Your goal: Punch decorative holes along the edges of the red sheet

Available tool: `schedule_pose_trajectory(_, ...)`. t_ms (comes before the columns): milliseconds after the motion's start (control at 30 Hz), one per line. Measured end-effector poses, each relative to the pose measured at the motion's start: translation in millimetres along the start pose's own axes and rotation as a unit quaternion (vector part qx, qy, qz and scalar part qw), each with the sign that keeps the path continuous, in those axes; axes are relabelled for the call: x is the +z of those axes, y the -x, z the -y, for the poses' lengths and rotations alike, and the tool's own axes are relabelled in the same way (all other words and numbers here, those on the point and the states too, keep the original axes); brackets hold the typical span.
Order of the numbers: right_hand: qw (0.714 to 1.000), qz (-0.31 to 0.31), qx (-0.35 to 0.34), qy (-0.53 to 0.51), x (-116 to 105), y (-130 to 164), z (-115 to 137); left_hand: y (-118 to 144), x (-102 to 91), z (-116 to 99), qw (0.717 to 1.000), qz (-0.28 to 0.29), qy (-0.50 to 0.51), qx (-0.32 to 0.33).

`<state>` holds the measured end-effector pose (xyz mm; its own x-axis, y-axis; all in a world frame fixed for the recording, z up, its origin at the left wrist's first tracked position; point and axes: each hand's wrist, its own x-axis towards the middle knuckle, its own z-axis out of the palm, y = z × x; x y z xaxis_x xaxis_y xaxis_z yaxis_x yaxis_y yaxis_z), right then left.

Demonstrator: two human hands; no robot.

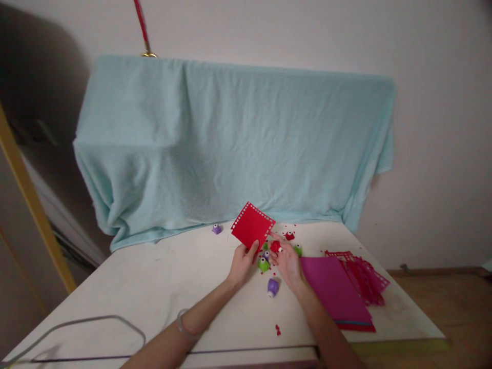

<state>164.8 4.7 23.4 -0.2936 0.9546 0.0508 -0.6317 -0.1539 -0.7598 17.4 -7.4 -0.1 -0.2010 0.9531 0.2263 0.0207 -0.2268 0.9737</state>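
The left hand [241, 265] pinches a red card [251, 226] by its lower corner, thumb on the near face and fingers behind, so the card stands tilted up off the table [154, 287] just above and beyond the hand. The card is square, turned like a diamond, with a punched lace border along its upper edges. The right hand [287, 264] lies just right of the left one, palm down, its fingers curled round a red punch [275, 246] at the fingertips; the punch sits right below the card's right corner, very near it, though whether card and punch touch cannot be told. Between the two hands sits a green punch [263, 264], and just nearer than them, by the right wrist, a purple punch [272, 287]. Beyond the right fingertips lie another red punch [289, 236] and a second green one [298, 250]. A small purple punch [217, 229] rests apart, beyond and left of the left hand. Right of the right hand, touching its wrist edge, lies a pink sheet [334, 289] on a stack, and farther right a heap of red cards [365, 277] with lace edges. Red scraps [277, 329] dot the table near the right forearm. A bangle [182, 323] circles the left wrist. Beyond both hands a blue cloth [230, 143] drapes over something bulky at the table's back.
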Motion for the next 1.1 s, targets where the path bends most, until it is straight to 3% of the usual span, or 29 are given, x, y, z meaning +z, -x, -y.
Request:
schedule_pose_trajectory(167, 0.999, -0.008, -0.043, 0.015, 5.4, -2.1, -2.5, -1.6, 3.0, -11.4, 0.996, 0.007, 0.084, -0.025)
schedule_pose_trajectory(300, 0.992, -0.024, -0.089, 0.088, 5.9, -2.3, -1.3, 1.1, 3.6, -20.9, 0.994, 0.027, 0.103, -0.034)
schedule_pose_trajectory(467, 0.980, -0.048, -0.076, 0.177, -0.4, -3.3, -3.6, 3.5, 4.7, -22.2, 0.994, 0.039, 0.095, -0.037)
schedule_pose_trajectory(667, 0.977, -0.060, -0.112, 0.169, -3.1, -6.4, -6.9, 1.2, 6.4, -21.1, 0.993, 0.008, 0.111, -0.043)
schedule_pose_trajectory(867, 0.982, -0.049, -0.095, 0.154, -5.3, -8.3, -9.1, -1.7, 3.2, -19.6, 0.993, -0.036, 0.109, -0.035)
schedule_pose_trajectory(1100, 0.963, -0.065, -0.111, 0.238, 3.2, -2.2, -4.6, -1.8, 1.9, -18.3, 0.993, -0.042, 0.103, -0.033)
